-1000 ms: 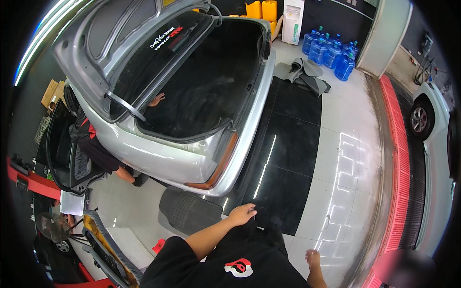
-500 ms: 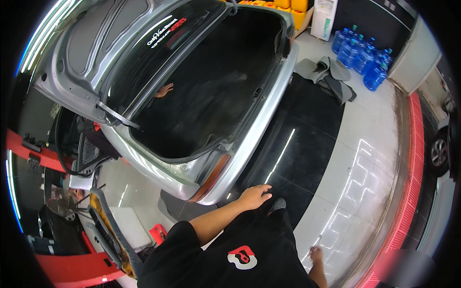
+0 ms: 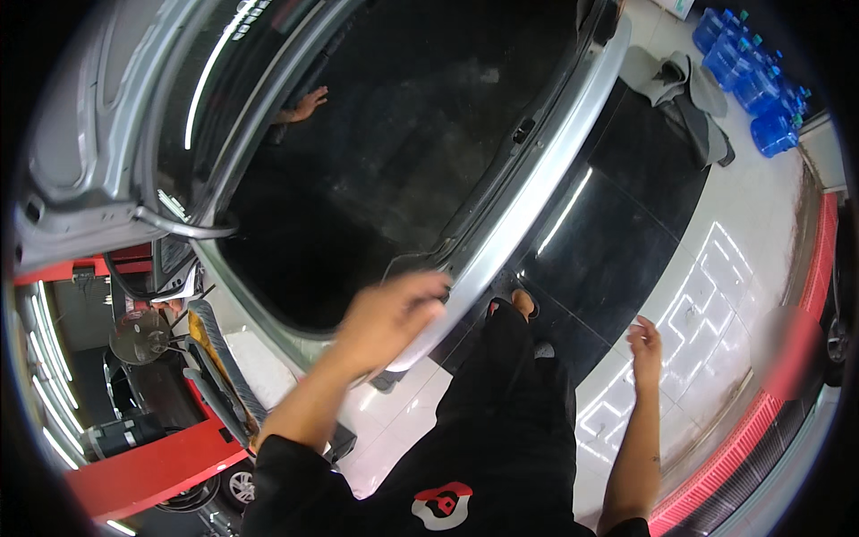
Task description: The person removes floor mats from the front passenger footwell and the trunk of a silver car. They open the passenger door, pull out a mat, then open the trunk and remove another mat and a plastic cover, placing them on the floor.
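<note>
A silver car's trunk stands raised open in front of me, its floor dark. My left hand hovers over the trunk's near corner, its stretched fingers smeared by motion, with nothing seen in them. Whether it touches the car body there I cannot tell. My right hand hangs above the pale tiles to my right, its fingers loosely bent and apart, holding nothing. Inside the trunk another person's hand reaches in from the left, fingers spread.
Grey folded mats lie on the floor behind the car. Large blue water bottles cluster at the far right. A red ridged curb runs along the right side. To the left stand a loose padded panel and a red lift arm.
I have come closer to the trunk. My left hand has moved over its near corner. My right hand has swung up and forward. The other person's hand stays in the trunk.
</note>
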{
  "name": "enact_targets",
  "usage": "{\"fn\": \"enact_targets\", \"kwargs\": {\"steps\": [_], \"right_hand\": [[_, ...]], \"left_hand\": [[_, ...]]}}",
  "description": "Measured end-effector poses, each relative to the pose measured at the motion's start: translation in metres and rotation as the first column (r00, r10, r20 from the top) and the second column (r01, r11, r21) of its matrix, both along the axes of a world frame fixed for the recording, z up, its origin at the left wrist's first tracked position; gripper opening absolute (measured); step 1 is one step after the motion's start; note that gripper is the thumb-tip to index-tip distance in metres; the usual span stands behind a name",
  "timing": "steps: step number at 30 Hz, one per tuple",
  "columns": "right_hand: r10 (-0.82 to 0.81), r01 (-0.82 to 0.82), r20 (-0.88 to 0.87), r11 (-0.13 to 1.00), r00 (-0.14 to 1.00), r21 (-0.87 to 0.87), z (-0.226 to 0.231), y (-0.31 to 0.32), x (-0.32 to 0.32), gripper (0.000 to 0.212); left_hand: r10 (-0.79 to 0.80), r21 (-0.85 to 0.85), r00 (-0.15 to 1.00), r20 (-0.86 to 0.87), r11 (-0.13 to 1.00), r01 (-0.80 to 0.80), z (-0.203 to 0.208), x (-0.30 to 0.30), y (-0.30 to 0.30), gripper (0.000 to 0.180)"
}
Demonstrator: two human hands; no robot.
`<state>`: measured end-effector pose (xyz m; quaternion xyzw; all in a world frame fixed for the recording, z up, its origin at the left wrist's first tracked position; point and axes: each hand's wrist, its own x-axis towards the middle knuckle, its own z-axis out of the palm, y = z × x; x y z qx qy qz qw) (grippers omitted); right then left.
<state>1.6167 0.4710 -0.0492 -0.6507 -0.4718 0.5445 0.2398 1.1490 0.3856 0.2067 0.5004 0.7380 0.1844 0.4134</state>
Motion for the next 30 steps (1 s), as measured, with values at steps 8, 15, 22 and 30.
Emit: {"fn": "enact_targets", "kwargs": {"steps": [8,15,22,30], "right_hand": [[0.271,-0.271,-0.030,0.962,0.962,-0.022,-0.004,0.098,-0.234,0.046],[-0.007,-0.133,0.281,0.870,0.960,0.475,-0.029,0.285,-0.397,0.049],[-0.179,-0.076,0.587,0.921,0.789,0.383,-0.083,0.325,-0.466,0.069],[-0.128,-0.139,0.655,0.930,0.745,0.340,-0.083,0.330,-0.467,0.068]], "left_hand": [[-0.242,-0.212,0.847,-0.473,0.965,0.157,-0.129,-0.175,0.122,0.038],[-0.471,-0.335,0.798,-0.377,0.872,0.356,-0.297,-0.168,0.182,0.054],[-0.396,-0.172,0.827,-0.399,0.918,0.357,-0.388,-0.132,0.247,0.063],[-0.394,-0.049,0.769,-0.503,0.902,0.430,-0.434,-0.123,0.253,0.050]]}}
